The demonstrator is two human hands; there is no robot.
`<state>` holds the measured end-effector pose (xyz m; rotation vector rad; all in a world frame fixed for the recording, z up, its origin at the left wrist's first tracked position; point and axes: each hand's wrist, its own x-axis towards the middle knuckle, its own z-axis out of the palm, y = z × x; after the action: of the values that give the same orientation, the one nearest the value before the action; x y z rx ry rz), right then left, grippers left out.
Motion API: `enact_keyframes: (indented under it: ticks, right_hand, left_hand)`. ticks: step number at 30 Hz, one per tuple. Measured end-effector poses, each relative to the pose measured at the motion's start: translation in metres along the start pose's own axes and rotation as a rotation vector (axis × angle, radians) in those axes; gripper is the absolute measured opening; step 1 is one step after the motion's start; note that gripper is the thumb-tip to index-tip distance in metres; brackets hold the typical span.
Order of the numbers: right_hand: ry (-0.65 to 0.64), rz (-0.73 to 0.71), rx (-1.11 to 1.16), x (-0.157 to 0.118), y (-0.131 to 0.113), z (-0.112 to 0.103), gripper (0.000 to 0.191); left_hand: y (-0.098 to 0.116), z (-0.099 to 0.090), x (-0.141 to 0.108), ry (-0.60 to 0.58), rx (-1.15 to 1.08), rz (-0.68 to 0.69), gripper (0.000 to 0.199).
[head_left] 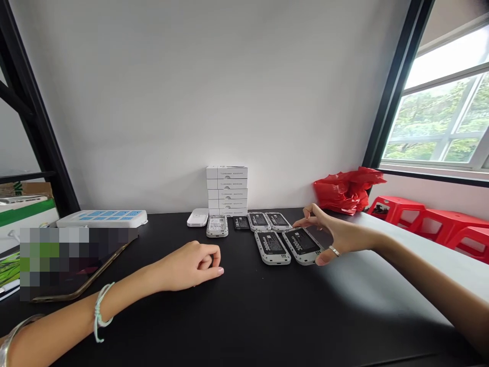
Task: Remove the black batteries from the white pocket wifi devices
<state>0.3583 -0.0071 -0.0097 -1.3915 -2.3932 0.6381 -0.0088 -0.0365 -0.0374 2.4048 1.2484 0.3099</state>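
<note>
My right hand point(324, 232) spans a white pocket device point(303, 241) with its back off and a black battery marked 3000 inside. The thumb is on its near right corner and the fingers are at its far edge. Left of it lies a similar device point(272, 247), with two more behind, a device point(259, 221) and another point(278, 221), all fitted with batteries. A loose black battery point(241, 223) rests beside a device with a bare white bay point(217, 227). Loosely curled on the table, my left hand point(196, 266) has nothing visible in it.
White boxes point(227, 191) are stacked against the wall, with closed white devices point(197, 217) to their left. A white case with blue labels point(102, 218) stands at left on the black table point(244, 321). Back right is a red plastic bag point(346, 189); red stools point(439, 219) stand beyond.
</note>
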Motion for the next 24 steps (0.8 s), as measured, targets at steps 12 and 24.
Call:
enact_keyframes:
  ticks: [12,24]
  right_hand:
    - [0.009,0.085,-0.163,-0.002,-0.019,0.013,0.073]
    - [-0.096,-0.333,-0.214,0.101,-0.090,0.066,0.078]
  left_hand:
    - [0.004,0.001,-0.001,0.024,0.122,0.005,0.024]
    - [0.009,0.007,-0.003,0.095,0.318,0.050,0.032]
